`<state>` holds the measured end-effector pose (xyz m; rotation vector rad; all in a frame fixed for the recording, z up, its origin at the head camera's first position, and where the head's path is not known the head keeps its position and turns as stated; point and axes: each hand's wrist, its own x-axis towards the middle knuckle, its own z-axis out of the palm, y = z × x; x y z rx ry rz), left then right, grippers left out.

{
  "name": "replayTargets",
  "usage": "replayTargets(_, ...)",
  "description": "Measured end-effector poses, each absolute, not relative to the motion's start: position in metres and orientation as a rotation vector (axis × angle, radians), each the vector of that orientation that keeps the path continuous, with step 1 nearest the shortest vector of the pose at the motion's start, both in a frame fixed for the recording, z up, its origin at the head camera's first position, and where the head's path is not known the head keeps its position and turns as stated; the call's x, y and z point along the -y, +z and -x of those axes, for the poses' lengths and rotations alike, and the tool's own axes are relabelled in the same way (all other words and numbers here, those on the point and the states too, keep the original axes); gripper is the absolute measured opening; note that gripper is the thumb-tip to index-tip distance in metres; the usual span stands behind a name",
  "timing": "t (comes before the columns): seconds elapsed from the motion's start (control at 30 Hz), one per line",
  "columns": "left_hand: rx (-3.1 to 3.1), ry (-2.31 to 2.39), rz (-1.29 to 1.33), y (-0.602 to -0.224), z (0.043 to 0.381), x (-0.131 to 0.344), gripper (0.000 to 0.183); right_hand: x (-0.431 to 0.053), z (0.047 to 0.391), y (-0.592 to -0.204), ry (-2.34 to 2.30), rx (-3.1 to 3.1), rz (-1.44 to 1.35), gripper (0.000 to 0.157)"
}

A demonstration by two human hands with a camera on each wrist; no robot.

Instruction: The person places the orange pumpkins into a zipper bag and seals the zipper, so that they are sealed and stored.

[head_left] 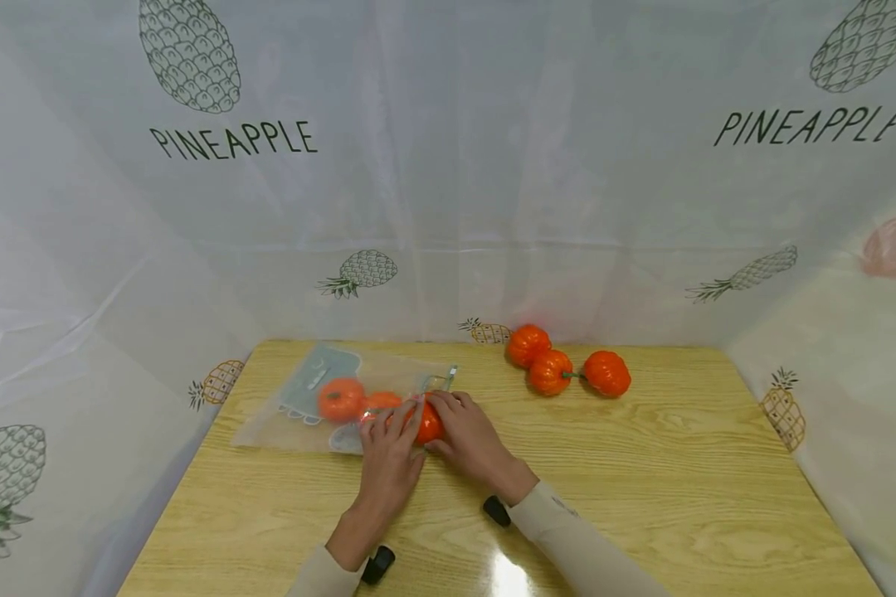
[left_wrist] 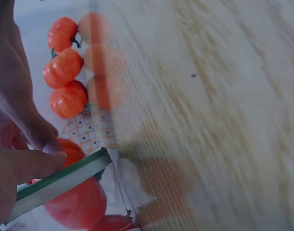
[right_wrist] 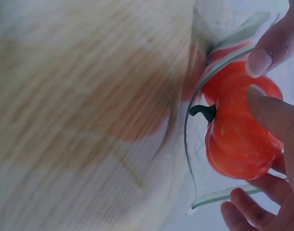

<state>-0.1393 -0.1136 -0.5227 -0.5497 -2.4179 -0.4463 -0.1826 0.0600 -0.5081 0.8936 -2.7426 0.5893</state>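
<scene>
Fingers (right_wrist: 267, 113) curled, a right hand (head_left: 470, 431) holds an orange pumpkin (right_wrist: 241, 139) at the mouth of a translucent zip bag (head_left: 269, 424) on a wooden desk (head_left: 642, 481), as a left hand (head_left: 388, 452) pinches the bag's edge. Two more pumpkins (head_left: 341, 400) show inside; three loose pumpkins (head_left: 549, 372) lie near a sheet (head_left: 455, 182) reading "PINEAPPLE" in two places.
</scene>
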Motion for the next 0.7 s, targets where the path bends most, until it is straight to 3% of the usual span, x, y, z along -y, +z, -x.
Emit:
replayTargets(0.43,2.407,-0.472,0.549,-0.523,0.141,0.112,0.068,-0.068,0.186,-0.519,0.68,2.753,-0.854,0.075)
replayTargets(0.7,2.419,-0.477,0.544,-0.524,0.142,0.114,0.072,-0.067,0.185,-0.524,0.73,2.731,-0.73,0.056)
